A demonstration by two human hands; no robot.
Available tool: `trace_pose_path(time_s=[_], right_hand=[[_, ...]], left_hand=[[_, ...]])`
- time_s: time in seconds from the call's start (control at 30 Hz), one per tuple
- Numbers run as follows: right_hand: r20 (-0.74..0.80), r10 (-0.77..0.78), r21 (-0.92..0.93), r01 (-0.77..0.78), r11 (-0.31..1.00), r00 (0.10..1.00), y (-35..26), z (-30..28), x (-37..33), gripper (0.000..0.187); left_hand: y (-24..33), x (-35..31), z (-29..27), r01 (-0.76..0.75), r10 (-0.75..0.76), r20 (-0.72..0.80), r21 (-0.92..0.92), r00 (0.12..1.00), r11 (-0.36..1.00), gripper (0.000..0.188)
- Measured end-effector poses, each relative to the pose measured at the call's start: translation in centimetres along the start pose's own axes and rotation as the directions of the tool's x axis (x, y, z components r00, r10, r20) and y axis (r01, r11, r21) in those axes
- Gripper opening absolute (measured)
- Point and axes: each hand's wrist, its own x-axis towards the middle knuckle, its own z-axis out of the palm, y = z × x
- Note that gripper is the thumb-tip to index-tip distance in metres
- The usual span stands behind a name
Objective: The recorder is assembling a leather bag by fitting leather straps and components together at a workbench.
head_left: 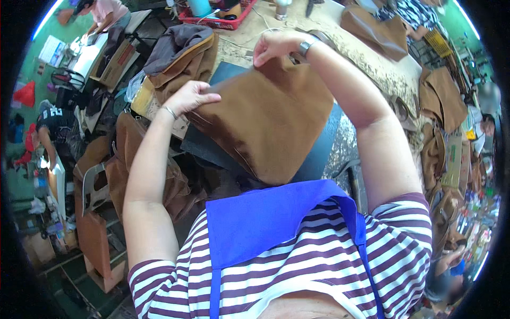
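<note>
A wide brown leather piece (271,122), shaped like a bag body, is held up tilted in front of me. Its lower corner hangs near my blue apron (265,220). The fingers of my right hand (279,47) pinch its far edge, where the leather puckers. At its left corner, my left hand (187,98) grips the edge, thumb stretched along the top. Between the two hands the edge is blurred. Beneath the leather lies a dark blue-grey board (316,159), mostly covered.
Worn worktable (340,37) ahead, with a red basket (218,21) of containers. A brown bag with grey lining (180,53) sits at the left. More brown leather pieces (443,98) hang at the right. A person (106,16) works at the far left; others are at the sides.
</note>
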Motion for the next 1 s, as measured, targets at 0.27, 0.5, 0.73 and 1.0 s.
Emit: trace_pose_path(time_s=[0.27,0.5,0.73,1.0], right_hand=[[0.061,0.046,-0.019,-0.044,0.999,0.997,-2.1,0.8,0.4,0.028],[-0.019,-0.061,-0.020,0.061,0.998,0.998,-4.4,1.6,-0.7,0.027],[-0.072,-0.117,-0.065,0.112,0.992,0.991,-3.3,2.4,-1.1,0.021],[-0.061,-0.118,-0.102,0.112,0.988,0.991,-3.2,2.6,-1.4,0.020]], left_hand=[[0.9,-1.6,4.6,-0.194,0.468,-0.461,0.524,0.754,0.829,0.039],[1.5,-0.1,6.6,-0.217,0.429,-0.528,0.415,0.733,0.883,0.034],[1.8,0.4,7.3,-0.205,0.545,-0.475,0.594,0.691,0.778,0.027],[2.7,0.6,7.3,-0.094,0.204,-0.493,0.239,0.846,0.966,0.027]])
